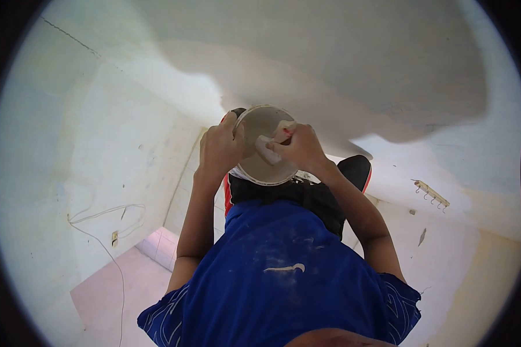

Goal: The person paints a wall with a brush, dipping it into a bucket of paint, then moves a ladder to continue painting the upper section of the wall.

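A round white bucket [264, 178] is tilted towards the camera in front of the black-clad lap, its inside showing greyish. My left hand [222, 146] grips the bucket's left rim, thumb and fingers closed on it. Over the bucket's opening, my right hand [300, 149] is closed on a whitish cloth or sponge [268, 150], with a small red patch near the fingers. The whitish piece hangs inside the opening; whether it touches the bucket's inner wall cannot be made out.
A pale wall with a large grey damp-looking area [341, 63] rises ahead. A hook rack [431, 194] is on the right wall. On the left, a thin cable [119, 266] hangs near a socket [114, 238].
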A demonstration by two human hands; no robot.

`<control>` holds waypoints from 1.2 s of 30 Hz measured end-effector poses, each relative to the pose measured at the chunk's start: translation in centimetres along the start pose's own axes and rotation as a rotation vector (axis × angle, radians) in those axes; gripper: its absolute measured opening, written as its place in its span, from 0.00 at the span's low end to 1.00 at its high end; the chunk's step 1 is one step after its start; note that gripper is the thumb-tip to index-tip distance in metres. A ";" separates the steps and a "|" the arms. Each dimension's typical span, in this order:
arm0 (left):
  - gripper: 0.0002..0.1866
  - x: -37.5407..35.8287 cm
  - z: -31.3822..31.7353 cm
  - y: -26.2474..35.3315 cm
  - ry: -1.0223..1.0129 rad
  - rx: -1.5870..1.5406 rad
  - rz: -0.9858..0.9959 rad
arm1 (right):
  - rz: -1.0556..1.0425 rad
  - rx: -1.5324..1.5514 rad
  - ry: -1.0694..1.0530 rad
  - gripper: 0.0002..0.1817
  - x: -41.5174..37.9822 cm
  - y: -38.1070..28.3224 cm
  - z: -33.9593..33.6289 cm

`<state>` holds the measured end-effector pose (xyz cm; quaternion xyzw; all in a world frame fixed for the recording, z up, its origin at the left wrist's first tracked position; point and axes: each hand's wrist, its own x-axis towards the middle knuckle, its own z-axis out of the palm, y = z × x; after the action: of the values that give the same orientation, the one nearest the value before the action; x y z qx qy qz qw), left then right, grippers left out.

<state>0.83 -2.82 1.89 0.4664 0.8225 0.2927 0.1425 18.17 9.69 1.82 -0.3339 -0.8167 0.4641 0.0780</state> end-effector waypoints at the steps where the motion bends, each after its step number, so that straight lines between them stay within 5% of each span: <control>1: 0.15 0.0 0.0 -0.2 0.001 0.000 -0.010 | 0.029 -0.144 -0.049 0.16 0.7 -0.5 0.6; 4: 0.15 -0.3 0.0 -0.8 0.023 0.002 0.003 | -0.104 -0.173 -0.055 0.13 2.6 0.9 3.7; 14: 0.13 -0.3 -0.2 -0.7 -0.030 0.008 -0.055 | -0.086 -0.253 -0.167 0.06 3.6 1.3 5.7; 16: 0.13 -0.4 -0.3 -0.8 -0.029 0.023 -0.047 | -0.036 -0.358 -0.324 0.10 3.9 0.2 5.2; 26: 0.14 -0.7 -0.2 -1.1 -0.022 0.000 -0.088 | -0.090 -0.289 -0.253 0.08 4.1 0.2 4.0; 28: 0.14 -0.7 -0.1 -1.1 -0.010 0.001 -0.067 | -0.300 -0.356 -0.029 0.07 4.7 1.7 5.1; 36: 0.15 -0.6 -0.1 -0.7 0.015 -0.030 -0.036 | -0.395 -0.471 -0.125 0.12 6.5 3.4 6.5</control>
<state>0.65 -3.66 1.58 0.4471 0.8274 0.3058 0.1484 11.97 10.27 -5.79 -0.1483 -0.9541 0.2574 0.0368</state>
